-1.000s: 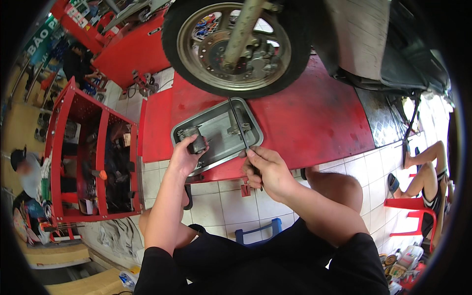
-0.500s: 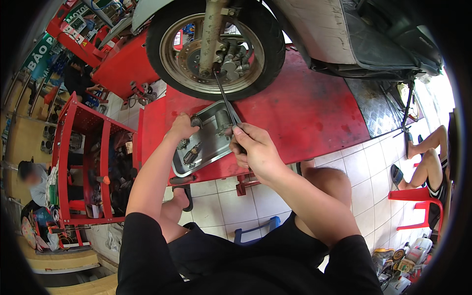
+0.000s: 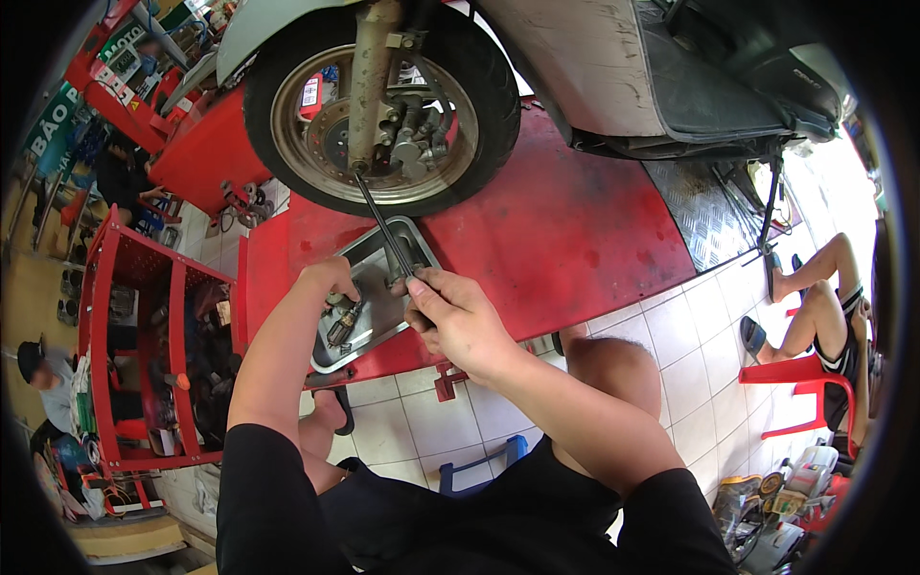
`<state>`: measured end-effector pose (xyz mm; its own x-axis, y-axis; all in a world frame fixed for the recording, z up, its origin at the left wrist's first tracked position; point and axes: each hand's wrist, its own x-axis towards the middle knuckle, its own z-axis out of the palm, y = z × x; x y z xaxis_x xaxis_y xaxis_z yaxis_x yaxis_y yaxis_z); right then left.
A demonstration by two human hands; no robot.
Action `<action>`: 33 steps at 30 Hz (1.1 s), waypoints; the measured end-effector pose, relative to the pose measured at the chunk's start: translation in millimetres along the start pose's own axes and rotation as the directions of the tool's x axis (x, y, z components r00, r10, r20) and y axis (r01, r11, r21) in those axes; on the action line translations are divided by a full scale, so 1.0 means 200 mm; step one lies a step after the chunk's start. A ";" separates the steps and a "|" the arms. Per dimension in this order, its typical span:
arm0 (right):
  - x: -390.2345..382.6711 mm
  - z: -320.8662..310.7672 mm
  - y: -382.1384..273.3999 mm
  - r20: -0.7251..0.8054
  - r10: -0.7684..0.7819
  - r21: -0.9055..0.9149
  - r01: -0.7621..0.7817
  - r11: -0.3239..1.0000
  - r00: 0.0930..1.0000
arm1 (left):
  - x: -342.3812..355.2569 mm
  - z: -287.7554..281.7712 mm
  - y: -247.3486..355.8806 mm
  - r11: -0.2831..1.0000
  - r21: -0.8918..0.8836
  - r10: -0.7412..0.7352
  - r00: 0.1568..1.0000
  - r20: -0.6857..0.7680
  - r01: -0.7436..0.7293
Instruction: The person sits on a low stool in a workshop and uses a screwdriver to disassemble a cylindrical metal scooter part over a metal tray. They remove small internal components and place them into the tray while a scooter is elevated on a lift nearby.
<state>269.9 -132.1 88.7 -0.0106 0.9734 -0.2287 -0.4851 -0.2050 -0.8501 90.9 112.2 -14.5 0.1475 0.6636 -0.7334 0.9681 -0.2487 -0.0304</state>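
My right hand (image 3: 453, 321) is closed round a long thin metal rod (image 3: 379, 213). Its far end reaches up to the hub area of the motorbike's front wheel (image 3: 470, 182), beside the fork leg (image 3: 374, 86). My left hand (image 3: 331, 278) is over the left side of a metal tray (image 3: 381, 314), fingers curled down; whatever they grip is hidden. Close to its fingertips lies a dark metal part (image 3: 342, 326). A grey cylindrical part (image 3: 395, 261) lies in the tray, partly covered by the rod and my right hand.
The tray rests on a red lift platform (image 3: 565, 240). A red tool rack (image 3: 177, 316) stands to the left. Below the platform is a blue stool (image 3: 484, 465). At right, a person's legs (image 3: 815, 278) show near a red chair (image 3: 795, 383). Other people sit at far left.
The view has shifted, moving the scene left. My left hand has moved down along the tray from a dark round part toward the smaller parts. The rod stays in my right hand, its slant steeper.
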 end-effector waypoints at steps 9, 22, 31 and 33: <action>-0.01 0.03 0.00 0.010 0.072 -0.021 -0.072 0.997 0.997 | -0.03 -0.06 0.00 0.987 -0.079 -0.129 0.981 0.143 0.141; 0.02 0.01 0.04 -0.060 0.015 -0.156 -0.024 0.987 0.998 | 0.09 -0.01 -0.12 0.971 -0.238 -0.013 0.994 0.112 0.039; 0.15 -0.03 0.22 -0.039 -0.272 -0.283 0.250 0.926 0.962 | -0.08 0.10 -0.05 0.997 0.045 0.071 0.993 -0.090 -0.067; 0.11 -0.01 0.21 -0.001 -0.205 -0.289 0.196 0.937 0.979 | 0.03 0.22 -0.22 0.906 0.422 0.178 0.941 -0.286 -0.043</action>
<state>251.3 -118.5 47.2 0.0903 0.9947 -0.0501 -0.2036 -0.0308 -0.9786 41.1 96.3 -46.7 0.3696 0.7823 -0.5013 0.7849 -0.5516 -0.2822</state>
